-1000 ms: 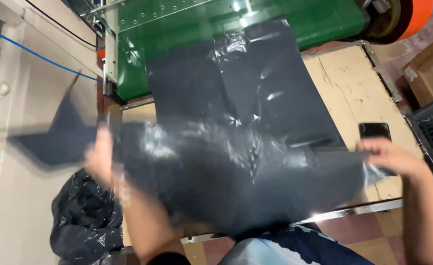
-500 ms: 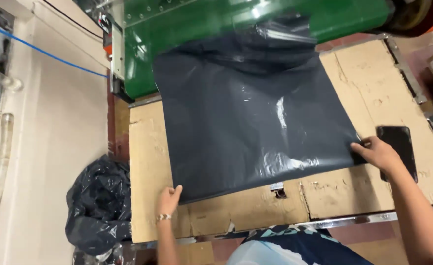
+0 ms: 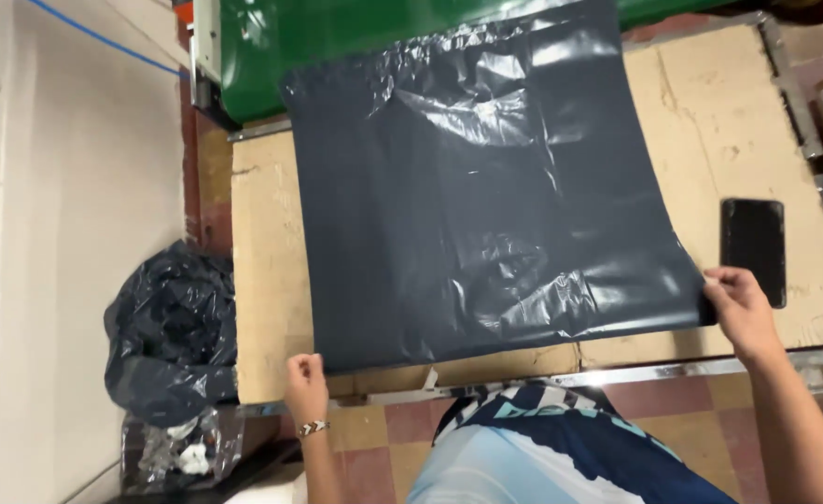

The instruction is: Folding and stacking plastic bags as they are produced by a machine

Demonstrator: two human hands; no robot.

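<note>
Down on the floor at the far left, beside the pale wall, a crumpled black bin bag (image 3: 171, 329) sits bulging, with a clear plastic bag (image 3: 180, 446) of scraps slumped just beneath it. Next comes the cardboard-covered table (image 3: 264, 280), its brown sheet creased and split along the near edge. The person's left hand (image 3: 306, 385) rests at that near edge, fingers curled on the lower left corner of the dark grey plastic sheet (image 3: 486, 196); I cannot tell for sure whether it pinches the corner or only presses it down. The sheet lies spread nearly flat across the middle of the table, wrinkled and glossy, its far edge lapping onto the green machine (image 3: 355, 37) at the back. Further right, the right hand (image 3: 740, 313) grips the sheet's lower right corner, fingers closed on the plastic. Just beyond that hand a black phone (image 3: 753, 250) lies flat on the cardboard, clear of the sheet.
</note>
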